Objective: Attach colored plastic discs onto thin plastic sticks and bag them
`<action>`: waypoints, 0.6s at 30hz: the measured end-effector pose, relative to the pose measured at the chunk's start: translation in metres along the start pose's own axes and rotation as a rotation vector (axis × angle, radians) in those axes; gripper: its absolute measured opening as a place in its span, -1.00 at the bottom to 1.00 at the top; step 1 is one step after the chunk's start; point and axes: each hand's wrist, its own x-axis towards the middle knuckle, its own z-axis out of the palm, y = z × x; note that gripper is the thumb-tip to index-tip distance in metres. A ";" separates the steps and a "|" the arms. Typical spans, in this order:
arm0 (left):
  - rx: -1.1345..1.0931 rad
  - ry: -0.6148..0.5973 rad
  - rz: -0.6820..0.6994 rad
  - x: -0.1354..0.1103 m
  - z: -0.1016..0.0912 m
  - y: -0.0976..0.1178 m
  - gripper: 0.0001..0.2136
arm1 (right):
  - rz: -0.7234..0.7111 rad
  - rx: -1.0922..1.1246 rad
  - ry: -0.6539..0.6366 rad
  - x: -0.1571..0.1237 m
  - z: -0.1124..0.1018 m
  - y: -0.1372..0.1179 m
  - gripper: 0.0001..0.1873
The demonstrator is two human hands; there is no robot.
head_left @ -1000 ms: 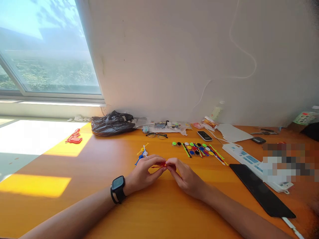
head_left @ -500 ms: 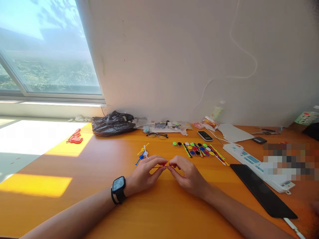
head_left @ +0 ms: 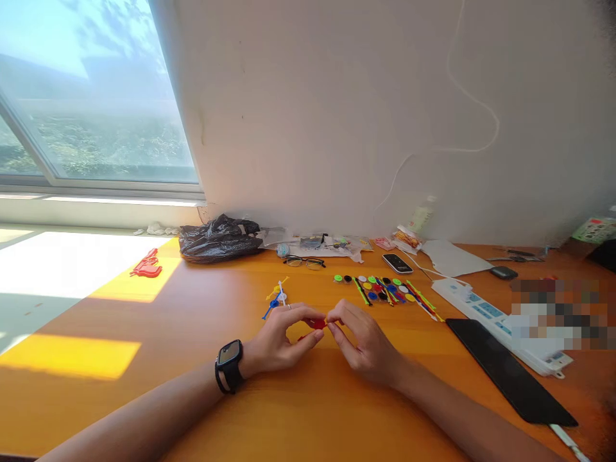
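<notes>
Above the front of the table, my left hand [head_left: 283,337], with a ring and a black watch, pinches a small red plastic disc [head_left: 318,325] between thumb and fingers. A thin red stick seems joined to it, its end showing below the left fingers. Close against it, my right hand [head_left: 360,337] is closed in a pinch at the red piece's right side; the fingertips cover most of what they grip. Just beyond my left hand lie blue, white and yellow disc-and-stick pieces [head_left: 275,303]. Farther right are several coloured discs [head_left: 372,296] and thin sticks [head_left: 423,299].
A black plastic bag [head_left: 219,239], glasses [head_left: 304,262] and a small black-faced device [head_left: 397,263] stand along the back. At right lie a white power strip [head_left: 488,314] and a black phone-like slab [head_left: 505,369] with a cable. A red toy gun [head_left: 147,264] rests at left.
The red piece has turned between my fingers: its stick lay level across both hands before, and now the disc shows more. My hands have hardly shifted.
</notes>
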 end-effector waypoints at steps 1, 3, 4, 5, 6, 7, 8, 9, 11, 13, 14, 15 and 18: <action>-0.067 -0.033 -0.033 0.001 -0.002 0.002 -0.83 | -0.008 0.005 0.006 0.000 -0.001 0.000 -0.88; -0.190 -0.074 -0.107 0.003 -0.004 0.005 -0.79 | -0.008 0.016 -0.001 0.001 -0.002 0.000 -0.87; -0.234 -0.084 -0.143 0.004 -0.004 0.005 -0.78 | -0.004 0.023 -0.012 0.001 -0.002 0.000 -0.85; -0.262 -0.086 -0.173 0.004 -0.003 0.005 -0.78 | 0.001 0.024 -0.022 0.001 -0.003 0.000 -0.84; -0.275 -0.083 -0.194 0.005 -0.003 0.004 -0.79 | 0.008 0.015 -0.022 0.001 -0.003 0.001 -0.83; -0.274 -0.071 -0.208 0.005 -0.001 0.002 -0.80 | 0.019 -0.006 -0.013 0.001 -0.003 0.002 -0.80; -0.264 -0.051 -0.216 0.005 0.000 0.000 -0.80 | 0.034 -0.037 0.006 0.002 -0.003 0.003 -0.75; -0.250 -0.022 -0.219 0.005 0.001 -0.003 -0.81 | 0.051 -0.071 0.035 0.002 -0.002 0.004 -0.68; -0.230 0.052 -0.224 0.005 0.003 -0.009 -0.81 | 0.081 -0.115 0.093 0.002 -0.002 0.007 -0.52; -0.226 0.125 -0.226 0.005 0.004 -0.014 -0.82 | 0.090 -0.116 0.134 0.002 -0.003 0.009 -0.46; -0.229 0.155 -0.227 0.005 0.004 -0.016 -0.83 | 0.085 -0.110 0.152 0.001 -0.003 0.009 -0.45; -0.233 0.180 -0.228 0.005 0.004 -0.018 -0.83 | 0.073 -0.105 0.170 0.001 -0.003 0.009 -0.44; -0.236 0.208 -0.231 0.004 0.004 -0.019 -0.84 | 0.002 -0.103 0.209 -0.002 -0.004 0.007 -0.43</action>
